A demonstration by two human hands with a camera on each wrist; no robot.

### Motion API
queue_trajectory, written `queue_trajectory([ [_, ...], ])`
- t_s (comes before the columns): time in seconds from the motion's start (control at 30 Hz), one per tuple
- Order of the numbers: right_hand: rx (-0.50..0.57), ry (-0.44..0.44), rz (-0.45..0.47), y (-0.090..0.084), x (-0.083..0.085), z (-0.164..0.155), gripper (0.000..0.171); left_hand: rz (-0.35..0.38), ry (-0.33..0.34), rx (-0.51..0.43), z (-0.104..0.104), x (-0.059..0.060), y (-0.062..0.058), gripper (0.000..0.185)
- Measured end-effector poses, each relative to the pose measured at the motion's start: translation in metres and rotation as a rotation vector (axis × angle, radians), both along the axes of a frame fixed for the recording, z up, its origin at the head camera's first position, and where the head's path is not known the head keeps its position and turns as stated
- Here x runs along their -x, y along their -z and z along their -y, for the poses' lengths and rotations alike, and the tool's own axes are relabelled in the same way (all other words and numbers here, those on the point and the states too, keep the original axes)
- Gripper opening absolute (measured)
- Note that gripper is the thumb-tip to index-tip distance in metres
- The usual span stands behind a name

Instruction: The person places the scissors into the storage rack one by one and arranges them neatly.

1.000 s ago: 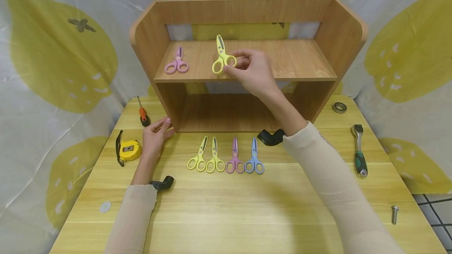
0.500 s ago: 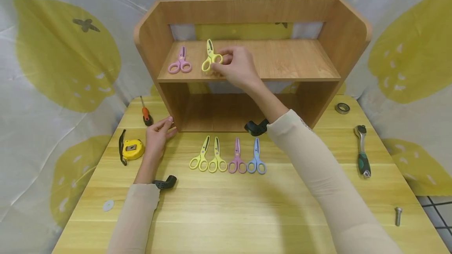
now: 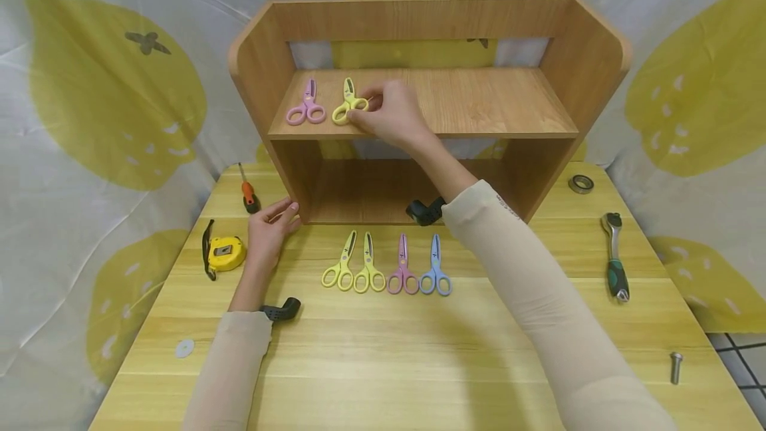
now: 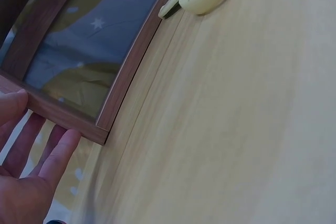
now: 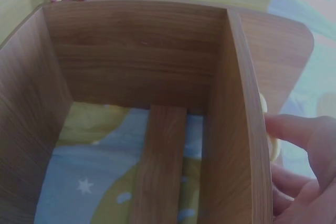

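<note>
My right hand [image 3: 391,112] pinches the yellow scissors [image 3: 349,92] by a handle loop, right at the upper board of the wooden shelf [image 3: 467,102]. The scissors point to the back, beside a pair of pink scissors [image 3: 307,104] lying at the left. In the right wrist view, the upper board hides most of the yellow scissors, with the right hand's thumb and fingers [image 5: 294,129] at its edge. My left hand [image 3: 267,235] touches the shelf's left side panel low down, its fingers loosely extended. From the left wrist view, thumb and fingertips [image 4: 68,140] rest at the panel's edge [image 4: 58,115].
Before the shelf lie two yellow scissors [image 3: 338,265] [image 3: 368,268], pink scissors [image 3: 403,268] and blue scissors [image 3: 435,268]. Leftward are a screwdriver [image 3: 248,191], tape measure [image 3: 226,253] and washer [image 3: 185,348]; rightward a bearing [image 3: 581,183], ratchet [image 3: 614,255] and bolt [image 3: 675,368].
My right hand has carried the yellow scissors left and down to the upper board, closer to the pink scissors there. The left hand stays at the side panel.
</note>
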State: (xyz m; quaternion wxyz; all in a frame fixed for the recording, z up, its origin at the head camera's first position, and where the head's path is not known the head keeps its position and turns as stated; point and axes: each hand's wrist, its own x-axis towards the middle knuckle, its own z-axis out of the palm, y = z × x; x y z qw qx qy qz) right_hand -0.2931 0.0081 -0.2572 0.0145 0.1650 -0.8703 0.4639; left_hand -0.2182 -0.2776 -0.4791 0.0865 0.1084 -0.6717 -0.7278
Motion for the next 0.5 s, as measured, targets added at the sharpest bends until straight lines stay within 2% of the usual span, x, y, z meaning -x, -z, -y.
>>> queue_trajectory([
  [0.3, -0.095, 0.015, -0.020, -0.001, -0.001, 0.005, 0.032, -0.048, -0.035, 0.130, -0.001, -0.002, 0.000, 0.044],
  [0.5, -0.120, 0.006, -0.014, -0.003, -0.002, 0.005, 0.030, -0.030, -0.043, 0.193, -0.005, -0.007, -0.012, 0.044],
])
